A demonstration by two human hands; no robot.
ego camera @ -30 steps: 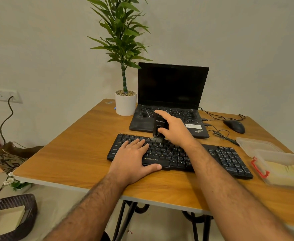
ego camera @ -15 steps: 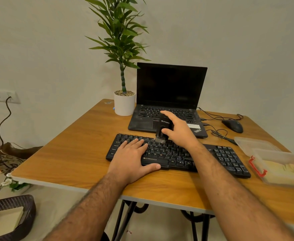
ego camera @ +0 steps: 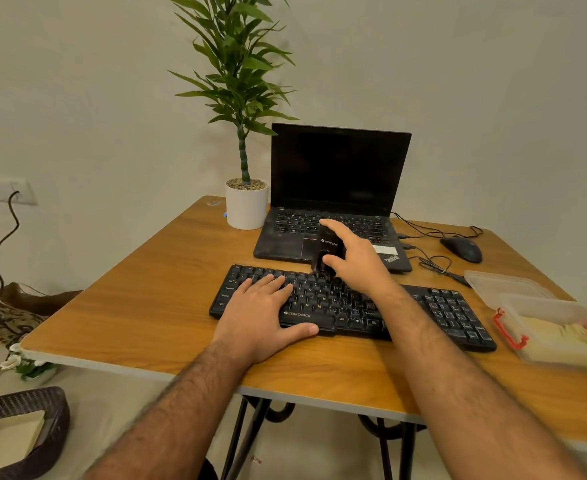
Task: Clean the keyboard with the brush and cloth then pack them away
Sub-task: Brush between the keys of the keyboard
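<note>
A black keyboard [ego camera: 451, 315] lies across the middle of the wooden table [ego camera: 139, 299]. My left hand [ego camera: 261, 313] lies flat on its left half, fingers straight over the keys and thumb along the front edge. My right hand [ego camera: 354, 259] grips a small black brush [ego camera: 326, 249], held upright with its bristles down on the top key rows near the keyboard's middle. A pale yellow cloth [ego camera: 562, 336] sits inside a clear plastic box [ego camera: 541, 303] with a red clasp at the table's right edge.
An open black laptop [ego camera: 337, 174] stands just behind the keyboard, with a potted plant [ego camera: 246, 206] to its left. A black mouse [ego camera: 461, 248] and its cables lie at the back right. The box's clear lid [ego camera: 503, 282] rests behind the box. A wicker basket [ego camera: 18, 434] is on the floor, lower left.
My right hand has carried the brush a little to the right along the upper key rows. My left hand has stayed in place on the keyboard.
</note>
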